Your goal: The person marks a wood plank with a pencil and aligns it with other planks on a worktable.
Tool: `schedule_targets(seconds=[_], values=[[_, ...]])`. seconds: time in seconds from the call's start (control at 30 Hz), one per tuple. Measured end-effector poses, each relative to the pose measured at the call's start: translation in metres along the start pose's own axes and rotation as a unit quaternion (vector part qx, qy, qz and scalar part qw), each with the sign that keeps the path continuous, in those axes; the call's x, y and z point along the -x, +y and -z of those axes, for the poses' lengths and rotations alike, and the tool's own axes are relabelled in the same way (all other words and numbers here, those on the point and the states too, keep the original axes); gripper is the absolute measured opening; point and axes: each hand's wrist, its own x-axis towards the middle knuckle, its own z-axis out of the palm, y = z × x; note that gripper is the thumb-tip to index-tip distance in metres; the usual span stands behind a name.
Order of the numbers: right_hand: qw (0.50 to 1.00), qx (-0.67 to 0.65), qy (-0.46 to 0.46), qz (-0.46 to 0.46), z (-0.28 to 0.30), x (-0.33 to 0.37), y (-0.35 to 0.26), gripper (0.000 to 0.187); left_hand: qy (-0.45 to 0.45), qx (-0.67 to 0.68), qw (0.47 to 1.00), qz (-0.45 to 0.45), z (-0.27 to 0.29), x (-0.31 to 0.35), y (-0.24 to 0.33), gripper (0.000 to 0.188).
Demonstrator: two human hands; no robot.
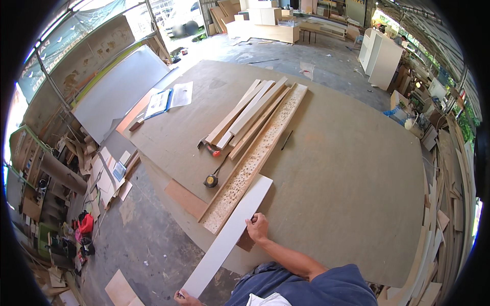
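Fingers of the right hand curl around the long white laminated board at lower centre; the left hand, at the bottom edge, grips its near end, fingers hidden. The board is being positioned on the large brown worktable; next it needs steady, level two-handed guiding.

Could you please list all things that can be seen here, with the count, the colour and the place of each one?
white board: one, white, long, over the table's near edge, held at both ends
perforated plank: one, pale brown, on the table, beside the white board
wood strips: several, light wood, table centre
hammer: one, red handle, left of the strips
tape measure: one, dark and yellow, near the hammer
papers: a few, white and blue, table's far left
table: one, brown
left hand: grips the board's near end
right hand: grips the board's right edge
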Motion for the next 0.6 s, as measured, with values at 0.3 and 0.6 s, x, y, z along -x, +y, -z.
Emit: schedule_targets(seconds=[0.3,0.6], values=[[0.993,0.021,0.109,-0.042,-0.009,-0.047,-0.007,0.017,-0.007,0.095,0.99,0.104,-0.045,0.002,0.006,0.02],[0.983,-0.001,0.157,-0.099,0.005,-0.092,-0.018,0.016,-0.086,0.072,0.983,0.148,-0.066,0.013,0.026,0.029]])
